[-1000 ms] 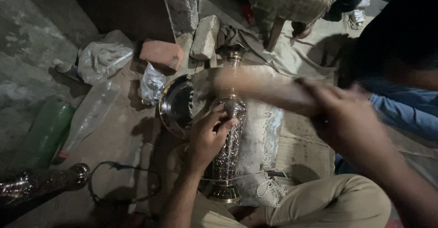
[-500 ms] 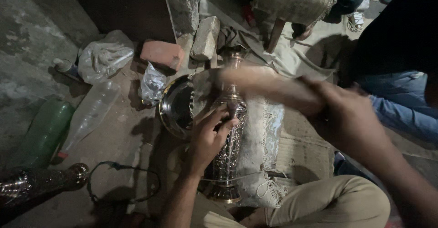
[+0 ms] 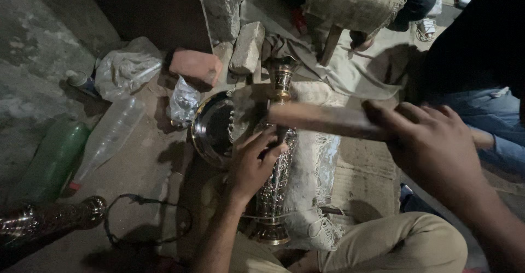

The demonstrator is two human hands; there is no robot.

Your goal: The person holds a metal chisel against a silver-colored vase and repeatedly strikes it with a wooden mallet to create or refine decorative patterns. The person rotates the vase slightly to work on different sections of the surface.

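Chasing step: left hand pinches small punch against ornate brass vase; right hand grips wooden mallet, raised. Next needs square strike.

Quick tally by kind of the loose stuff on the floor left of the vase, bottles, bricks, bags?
Plastic bottles: 2, one green, one clear
Bricks: 2, one reddish, one grey
Plastic bags: 2, one large, one small
Total: 6
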